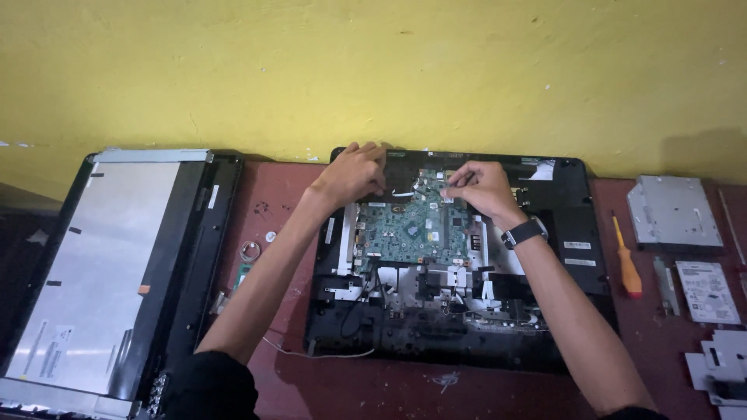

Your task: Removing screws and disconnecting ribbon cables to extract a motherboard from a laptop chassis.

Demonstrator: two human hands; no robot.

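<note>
Nearest you, the opened black computer chassis [459,342] lies on the red table [436,389]. Farther in, your right hand [484,189] pinches narrow at the green circuit board [408,229]'s top edge; your left hand [352,174] curls there too, grip unclear.

A yellow plastered wall [373,70], marked with small chips and scuffs, is seen along the far edge of a dark red worktop [272,202]. The worktop's surface is scratched and worn pale in spots. The scene is dimly and evenly lit, with soft shadows cast low on the wall.
</note>
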